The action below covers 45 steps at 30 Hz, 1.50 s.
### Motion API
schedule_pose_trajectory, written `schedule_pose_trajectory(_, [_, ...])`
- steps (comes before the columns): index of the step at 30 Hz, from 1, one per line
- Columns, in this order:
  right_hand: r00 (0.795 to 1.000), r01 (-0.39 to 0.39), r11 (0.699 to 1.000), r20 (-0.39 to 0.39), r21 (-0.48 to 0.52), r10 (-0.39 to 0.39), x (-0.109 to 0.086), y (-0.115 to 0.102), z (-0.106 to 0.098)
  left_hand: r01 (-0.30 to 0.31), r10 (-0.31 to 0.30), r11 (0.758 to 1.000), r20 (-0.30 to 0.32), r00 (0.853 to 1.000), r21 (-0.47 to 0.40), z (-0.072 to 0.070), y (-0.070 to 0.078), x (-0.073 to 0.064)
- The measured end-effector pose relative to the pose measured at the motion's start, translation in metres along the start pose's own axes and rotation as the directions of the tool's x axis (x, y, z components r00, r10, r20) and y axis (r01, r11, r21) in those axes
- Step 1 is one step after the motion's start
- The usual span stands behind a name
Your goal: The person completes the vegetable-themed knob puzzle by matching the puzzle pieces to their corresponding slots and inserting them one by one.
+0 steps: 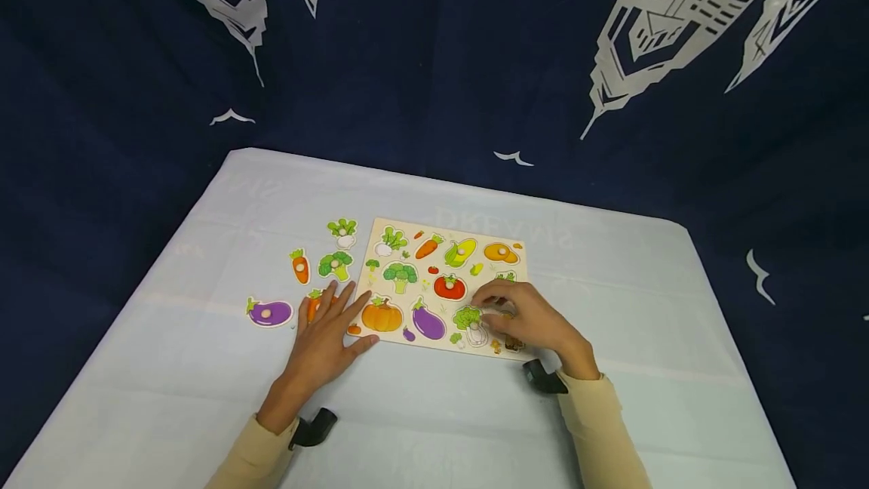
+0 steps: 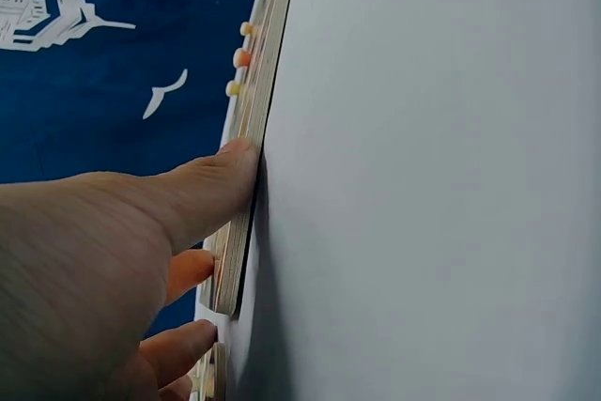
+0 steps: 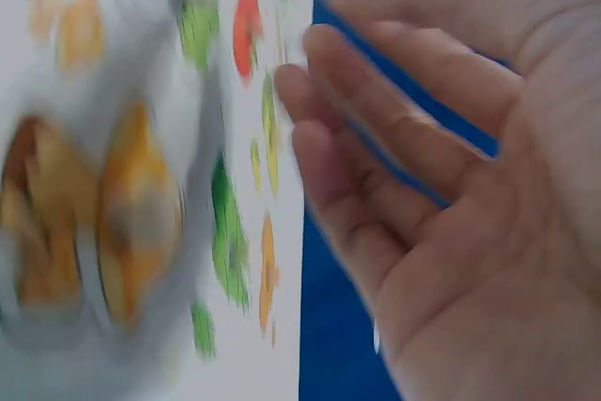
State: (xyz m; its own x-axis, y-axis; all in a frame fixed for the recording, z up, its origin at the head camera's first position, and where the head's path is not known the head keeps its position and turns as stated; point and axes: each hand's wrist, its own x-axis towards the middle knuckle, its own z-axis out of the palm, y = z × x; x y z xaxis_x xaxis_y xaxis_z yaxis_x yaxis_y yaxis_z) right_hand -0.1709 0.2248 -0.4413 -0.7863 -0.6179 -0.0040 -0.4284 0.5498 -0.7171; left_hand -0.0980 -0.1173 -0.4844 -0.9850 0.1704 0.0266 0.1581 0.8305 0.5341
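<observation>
A wooden vegetable puzzle board (image 1: 410,247) lies on the table. My left hand (image 1: 320,345) rests at its left end with fingers spread, and in the left wrist view the thumb (image 2: 221,180) touches the board's front edge. Under those fingers an orange piece (image 1: 314,306) is partly hidden. My right hand (image 1: 532,315) is over the board's right end, beside the leafy green-and-white vegetable (image 1: 468,318). In the blurred right wrist view its fingers (image 3: 404,129) are loosely bent with nothing between them. A mushroom picture (image 1: 514,343) is partly covered by this hand.
Left of the board lie loose knobbed pieces: a turnip (image 1: 345,238), a broccoli (image 1: 336,266), a carrot (image 1: 300,268) and an eggplant (image 1: 274,314). On the board are a tomato (image 1: 450,287) and a corn (image 1: 463,250). A dark blue patterned cloth (image 1: 407,81) hangs behind the white table (image 1: 434,429).
</observation>
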Motion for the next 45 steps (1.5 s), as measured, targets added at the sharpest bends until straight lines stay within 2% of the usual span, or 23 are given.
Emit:
schedule_pose_trajectory(3, [0.990,-0.012,0.991,-0.136,0.134,0.030,-0.009,0.014,-0.013,0.001,-0.001,1.000,-0.021,1.000,0.000,-0.001,0.000,-0.002])
schedule_pose_trajectory(6, [0.958,-0.058,0.964,-0.258,0.259,0.127,-0.019,0.028,-0.026,-0.001,0.001,1.000,-0.020,1.000,-0.002,0.000,-0.001,-0.006])
schedule_pose_trajectory(8, [0.941,-0.085,0.953,-0.292,0.291,0.173,-0.027,0.038,-0.033,-0.003,0.003,1.000,-0.010,1.000,-0.003,0.000,-0.002,-0.009])
schedule_pose_trajectory(10, [0.941,-0.107,0.950,-0.278,0.293,0.192,-0.032,0.049,-0.038,-0.002,0.002,1.000,-0.006,1.000,0.001,0.001,-0.003,-0.011])
schedule_pose_trajectory(15, [0.981,-0.130,0.956,-0.103,0.262,0.162,-0.033,0.069,-0.043,0.000,0.001,1.000,-0.027,1.000,0.013,-0.002,-0.006,-0.015])
schedule_pose_trajectory(17, [0.987,-0.138,0.957,-0.044,0.253,0.154,-0.030,0.072,-0.042,0.000,0.000,1.000,-0.035,0.999,0.006,-0.003,-0.005,-0.015])
schedule_pose_trajectory(20, [0.987,-0.158,0.958,0.000,0.239,0.163,-0.027,0.075,-0.041,0.002,-0.003,1.000,-0.050,0.999,-0.007,-0.006,-0.004,-0.013])
schedule_pose_trajectory(25, [0.977,-0.213,0.966,0.030,0.150,0.211,-0.026,0.079,-0.039,0.012,-0.013,1.000,-0.080,0.997,-0.007,-0.013,-0.002,-0.007])
schedule_pose_trajectory(29, [0.964,-0.263,0.962,0.050,0.074,0.260,-0.029,0.080,-0.036,0.018,-0.018,1.000,-0.075,0.997,-0.001,-0.018,-0.001,-0.004])
schedule_pose_trajectory(34, [0.955,-0.294,0.956,0.042,0.017,0.293,-0.035,0.079,-0.034,-0.006,0.004,1.000,-0.098,0.995,-0.018,-0.024,-0.001,-0.002])
schedule_pose_trajectory(40, [0.956,-0.289,0.957,0.043,-0.015,0.289,-0.041,0.078,-0.029,-0.049,0.032,0.993,-0.150,0.988,-0.108,-0.033,-0.008,0.000])
schedule_pose_trajectory(45, [0.959,-0.283,0.959,0.037,0.001,0.282,-0.042,0.081,-0.026,-0.036,0.011,0.974,-0.113,0.994,-0.222,-0.043,-0.021,0.003])
